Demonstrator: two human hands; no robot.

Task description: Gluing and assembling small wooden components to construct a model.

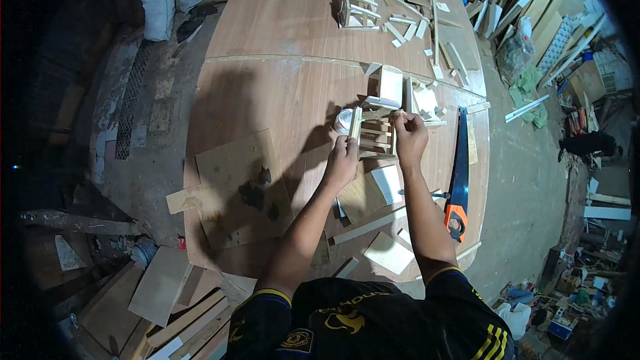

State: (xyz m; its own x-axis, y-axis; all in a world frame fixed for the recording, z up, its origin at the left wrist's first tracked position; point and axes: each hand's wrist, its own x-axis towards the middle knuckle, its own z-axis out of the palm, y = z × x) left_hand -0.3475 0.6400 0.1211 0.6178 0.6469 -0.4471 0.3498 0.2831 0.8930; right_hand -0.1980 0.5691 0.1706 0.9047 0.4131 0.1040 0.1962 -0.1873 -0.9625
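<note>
My left hand [342, 161] is closed around a short, pale wooden strip [356, 123] that points away from me. My right hand [411, 137] has its fingers pinched together beside it; whatever they hold is too small to make out. Between the two hands stands a small wooden frame with slats [377, 139], partly hidden by them. A round white tub [344, 120] sits just left of the strip. Beyond the slatted frame is another small wooden piece with a pale panel [391, 85].
A handsaw with an orange handle [457, 217] lies at the right of the wooden table [267, 93]. A stained board [233, 210] lies at the left. Farther back are a second small wooden frame [357, 10] and several offcuts [407, 30]. Scrap wood [180, 327] crowds the floor at lower left.
</note>
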